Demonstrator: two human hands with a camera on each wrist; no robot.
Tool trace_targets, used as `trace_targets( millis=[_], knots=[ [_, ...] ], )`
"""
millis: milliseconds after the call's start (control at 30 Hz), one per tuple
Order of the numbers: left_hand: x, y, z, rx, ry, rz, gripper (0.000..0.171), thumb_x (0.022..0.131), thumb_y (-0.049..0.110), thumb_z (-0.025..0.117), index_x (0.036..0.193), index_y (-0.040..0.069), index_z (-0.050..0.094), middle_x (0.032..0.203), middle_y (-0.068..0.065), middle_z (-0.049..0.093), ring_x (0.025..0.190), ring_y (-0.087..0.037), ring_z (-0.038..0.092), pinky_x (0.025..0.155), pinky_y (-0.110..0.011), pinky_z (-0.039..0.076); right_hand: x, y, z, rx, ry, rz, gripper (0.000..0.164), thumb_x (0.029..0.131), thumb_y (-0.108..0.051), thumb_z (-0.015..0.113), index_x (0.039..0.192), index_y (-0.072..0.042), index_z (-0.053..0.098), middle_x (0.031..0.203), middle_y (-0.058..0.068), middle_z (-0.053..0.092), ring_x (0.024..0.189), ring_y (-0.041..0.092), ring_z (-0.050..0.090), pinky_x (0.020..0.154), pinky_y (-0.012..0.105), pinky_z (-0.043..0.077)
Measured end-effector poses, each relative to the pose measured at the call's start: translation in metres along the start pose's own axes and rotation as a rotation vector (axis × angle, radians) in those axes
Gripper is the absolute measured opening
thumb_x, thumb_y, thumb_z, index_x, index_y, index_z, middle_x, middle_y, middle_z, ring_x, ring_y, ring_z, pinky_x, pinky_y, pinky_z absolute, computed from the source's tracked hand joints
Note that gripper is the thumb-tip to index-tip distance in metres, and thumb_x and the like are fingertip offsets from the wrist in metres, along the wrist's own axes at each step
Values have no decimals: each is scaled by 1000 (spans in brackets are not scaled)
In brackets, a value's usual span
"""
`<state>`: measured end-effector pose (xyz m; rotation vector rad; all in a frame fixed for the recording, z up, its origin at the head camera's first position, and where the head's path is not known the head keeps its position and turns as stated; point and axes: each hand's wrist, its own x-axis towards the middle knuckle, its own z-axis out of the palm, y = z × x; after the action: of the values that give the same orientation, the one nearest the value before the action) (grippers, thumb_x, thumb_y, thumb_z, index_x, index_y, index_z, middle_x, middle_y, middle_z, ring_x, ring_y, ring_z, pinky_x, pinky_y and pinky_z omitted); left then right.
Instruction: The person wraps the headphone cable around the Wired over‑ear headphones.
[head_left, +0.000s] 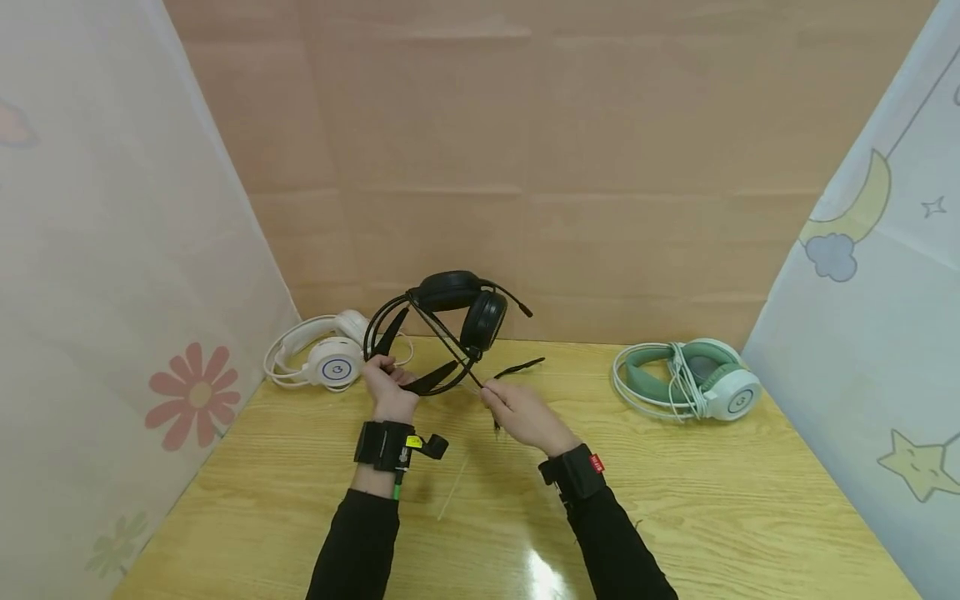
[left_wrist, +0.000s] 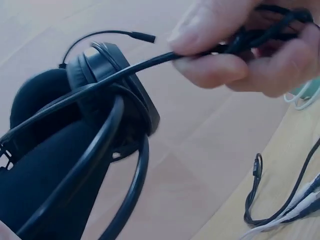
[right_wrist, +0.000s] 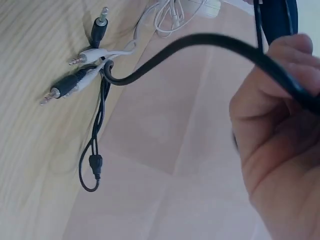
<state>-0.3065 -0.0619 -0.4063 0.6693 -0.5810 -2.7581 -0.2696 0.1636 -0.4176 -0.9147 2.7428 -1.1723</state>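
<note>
Raised above the table is a black over-ear headset (head_left: pixel 483 321), its microphone boom (head_left: pixel 510 297) pointing right. My left hand (head_left: pixel 392 392) grips it by the headband, with the ear cups up and away from me. To its right, my right hand (head_left: pixel 525 410) pinches the black cable (left_wrist: pixel 120 75), which runs taut across the headset; some loops of cable gather within the fingers in the left wrist view. The cable's far end lies on the table, where black and white audio plugs (right_wrist: pixel 67 86) and a small black splitter (right_wrist: pixel 96 164) show in the right wrist view.
White headphones (head_left: pixel 336 367) lie at the back left, close to my left hand. Green and white headphones (head_left: pixel 723 387), wrapped in their white cord, sit at the back right. A thin pale strip (head_left: pixel 452 490) lies on the wooden table (head_left: pixel 735 500). Panels enclose the back and sides.
</note>
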Motion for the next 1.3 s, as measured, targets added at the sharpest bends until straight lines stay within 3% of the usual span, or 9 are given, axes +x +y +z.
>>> trace_targets(
  millis=[200, 400, 667, 967, 1300],
  knots=[
    [-1, 4, 0, -74, -42, -72, 28, 83, 1, 40, 57, 12, 38, 51, 3, 22, 48, -11, 17, 44, -20, 20, -1, 7, -5, 141, -16, 36, 33, 107, -35, 32, 91, -14, 50, 68, 0, 45, 53, 11, 38, 53, 26, 36],
    [-1, 6, -1, -112, -54, -98, 28, 84, 2, 38, 57, 12, 39, 52, 3, 25, 48, -11, 20, 44, -20, 21, -4, 14, -10, 348, -69, 77, 31, 105, -40, 37, 100, -15, 54, 68, 9, 53, 46, 14, 38, 45, 29, 36],
    [3, 14, -3, -202, -96, -84, 31, 84, 4, 34, 55, 14, 31, 55, 4, 21, 44, -10, 20, 42, -19, 20, -6, 19, -19, 287, -44, 47, 28, 105, -40, 39, 104, -19, 57, 74, 17, 58, 48, 14, 34, 48, 27, 33],
    [0, 21, -2, -241, -53, -139, 27, 84, 5, 35, 57, 12, 34, 56, 4, 23, 44, -11, 21, 41, -21, 22, -15, 24, -37, 239, -13, 93, 20, 106, -27, 41, 102, -14, 56, 83, 23, 53, 56, 11, 33, 56, 27, 33],
    [-2, 23, 0, -298, -63, -219, 26, 84, 5, 34, 58, 11, 35, 55, 3, 25, 44, -11, 22, 41, -22, 24, -18, 34, -47, 237, 116, 76, 20, 106, -22, 41, 105, -13, 59, 74, 7, 49, 55, 10, 34, 55, 27, 33]
  ],
)
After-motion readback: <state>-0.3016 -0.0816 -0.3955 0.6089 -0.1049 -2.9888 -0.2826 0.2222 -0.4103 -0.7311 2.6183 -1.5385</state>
